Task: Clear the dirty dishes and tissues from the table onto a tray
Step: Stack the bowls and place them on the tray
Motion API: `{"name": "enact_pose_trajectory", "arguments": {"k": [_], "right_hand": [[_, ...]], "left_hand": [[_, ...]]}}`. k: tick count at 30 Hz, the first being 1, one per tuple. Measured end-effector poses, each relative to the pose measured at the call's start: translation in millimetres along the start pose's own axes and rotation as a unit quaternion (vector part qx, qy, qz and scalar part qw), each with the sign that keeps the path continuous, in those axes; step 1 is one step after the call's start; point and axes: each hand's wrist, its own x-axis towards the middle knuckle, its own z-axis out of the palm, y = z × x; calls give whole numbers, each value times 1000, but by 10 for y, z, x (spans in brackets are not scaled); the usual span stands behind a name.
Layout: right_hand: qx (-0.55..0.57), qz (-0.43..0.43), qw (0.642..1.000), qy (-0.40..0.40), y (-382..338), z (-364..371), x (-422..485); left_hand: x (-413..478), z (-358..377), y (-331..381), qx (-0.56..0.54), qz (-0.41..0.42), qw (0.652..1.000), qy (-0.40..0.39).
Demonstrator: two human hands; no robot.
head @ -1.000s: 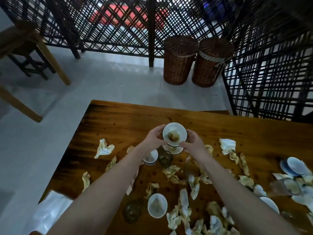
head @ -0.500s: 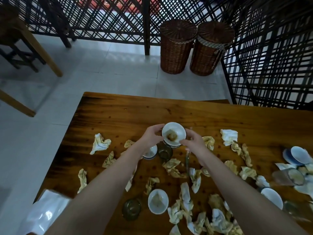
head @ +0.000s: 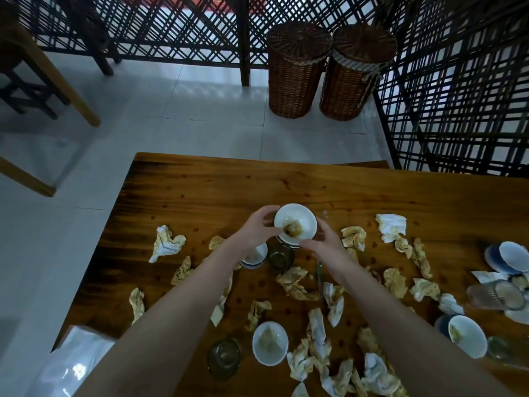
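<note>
The step in hand was judged to be the gathering of dirty dishes. A soiled white bowl (head: 295, 224) was held just above the counter (head: 200, 196), clasped between both hands. The left hand (head: 257, 227) was curled round its left wall, and the right hand (head: 322, 245) was cupped round its right and near side. The bowl was tipped slightly toward the camera, with brown residue shown in its bottom.

Directly under the bowl's near edge the rim of a second dish (head: 286, 243) could be made out — whether the two touched could not be told. Just nearer than the bowl stood a dark glass (head: 280, 255). To the bowl's near left a smaller bowl (head: 254, 255) was partly hidden under the left wrist. Stained tissues (head: 166, 243) were strewn to the left, right and near side of the bowl. Another bowl (head: 270, 342) lay well nearer than it.

No tray could be identified with certainty. A pale glossy thing (head: 77, 365) far to the bowl's near left was too unclear to name. Most of the task appeared undone. For the next move the bowl would need to be kept level — so the residue is not spilled — and either stacked on the dish below or carried off to the tray.
</note>
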Motion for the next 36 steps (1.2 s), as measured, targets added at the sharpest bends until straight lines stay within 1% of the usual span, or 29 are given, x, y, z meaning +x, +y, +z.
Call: {"name": "enact_pose_trajectory", "arguments": {"k": [4, 8, 11, 16, 19, 22, 26, 30, 36], "right_hand": [[41, 4, 999, 3, -26, 53, -5], [76, -11, 997, -1, -81, 42, -79], [99, -18, 995, 16, -178, 35, -181], [138, -48, 989, 19, -334, -72, -418], [149, -59, 987, 15, -366, -131, -615], [167, -64, 984, 17, -343, -300, -808], [173, -68, 982, 23, -244, -459, -1011], [195, -68, 978, 22, -76, -646, -1249], [230, -75, 969, 43, 224, -1035, -1611]], "left_hand": [[-23, -20, 19, 5, 0, 1000, -10], [-85, -34, 116, 4, 21, 1000, -14], [-155, -19, 227, -22, 41, 999, -10], [-312, 89, 382, -81, 60, 995, -11], [-389, 149, 415, -78, 96, 992, -13], [-474, 311, 493, -61, 124, 990, -40], [-656, 494, 570, -90, 109, 987, -78], [-810, 722, 610, -61, 108, 988, -96], [-1071, 1215, 691, -51, 86, 987, -128]]}}
